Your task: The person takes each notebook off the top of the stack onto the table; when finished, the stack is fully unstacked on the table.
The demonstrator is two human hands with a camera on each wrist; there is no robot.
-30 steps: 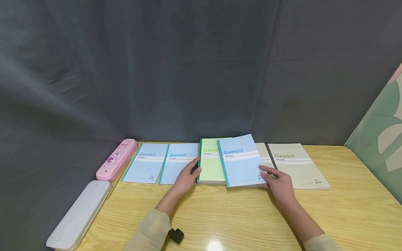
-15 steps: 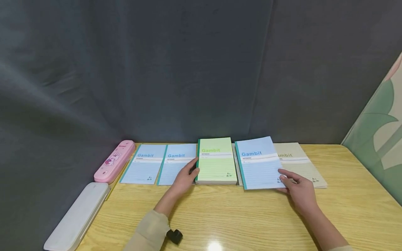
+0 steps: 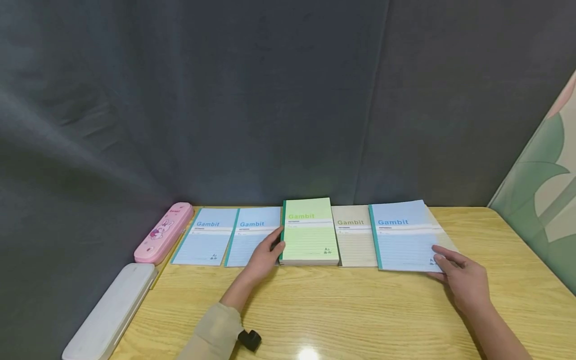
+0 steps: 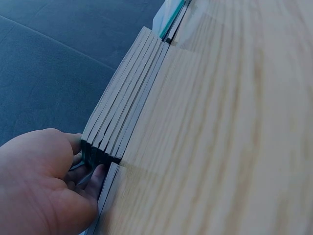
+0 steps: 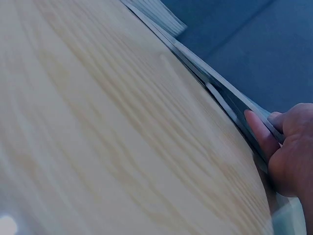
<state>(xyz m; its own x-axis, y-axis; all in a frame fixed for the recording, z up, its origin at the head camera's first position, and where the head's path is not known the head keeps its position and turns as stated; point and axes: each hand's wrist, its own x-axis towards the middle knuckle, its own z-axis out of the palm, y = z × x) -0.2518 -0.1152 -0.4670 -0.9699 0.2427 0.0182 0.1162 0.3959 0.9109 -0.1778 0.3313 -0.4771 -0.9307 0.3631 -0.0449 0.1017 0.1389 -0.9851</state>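
Note:
In the head view my right hand (image 3: pixel 465 280) pinches a blue notebook (image 3: pixel 402 240) at its lower right corner. That notebook overlaps a beige notebook (image 3: pixel 443 232), most of which it hides. The right wrist view shows the right hand (image 5: pixel 288 147) with thumb above and finger below the notebook's edge, close over the tabletop. My left hand (image 3: pixel 263 256) rests its fingers against the green spine of a stack of notebooks (image 3: pixel 310 240) topped by a light green one. Several notebook edges show beside the left hand (image 4: pixel 54 181) in the left wrist view.
Left of the stack lie two blue notebooks (image 3: pixel 209 240), side by side. Another beige notebook (image 3: pixel 357 245) lies just right of the stack. A pink pencil case (image 3: pixel 164 232) and a white case (image 3: pixel 110 310) line the table's left edge. A dark curtain (image 3: pixel 279 100) hangs behind.
My right hand has carried the blue notebook rightward, from over the green stack to over the right beige notebook, uncovering the green cover and the other beige notebook. The left hand stays by the stack.

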